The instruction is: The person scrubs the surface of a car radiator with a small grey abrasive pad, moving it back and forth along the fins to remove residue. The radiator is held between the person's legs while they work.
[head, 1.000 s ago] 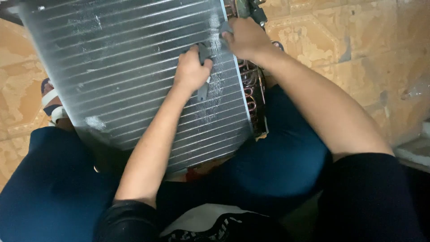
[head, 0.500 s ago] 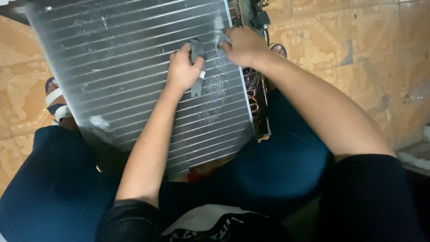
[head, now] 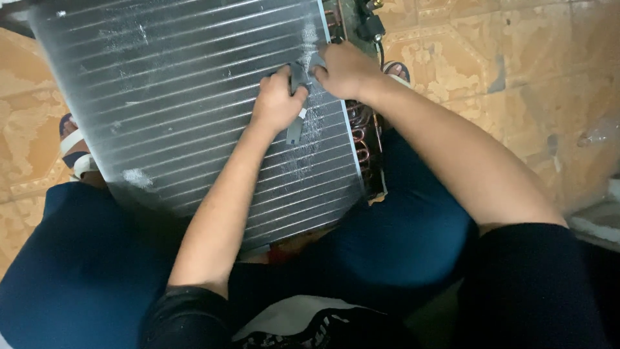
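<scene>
Left hand was closed on grey fin comb, its grip full around the handle. Right hand pinched the comb's far end. Comb sat on finned coil, right side, resting across the lap. Versus 0.5 s earlier: barely moved.

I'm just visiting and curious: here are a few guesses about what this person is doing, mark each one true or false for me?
1. Both hands are on the finned metal coil panel. True.
2. The left hand holds a small grey tool. True.
3. The right hand rests on the tiled floor. False: it is at the panel's right edge, touching the tool's top.
4. The copper tube bends sit along the panel's left side. False: they are on its right side.
5. The panel lies between the person's knees. True.
</scene>
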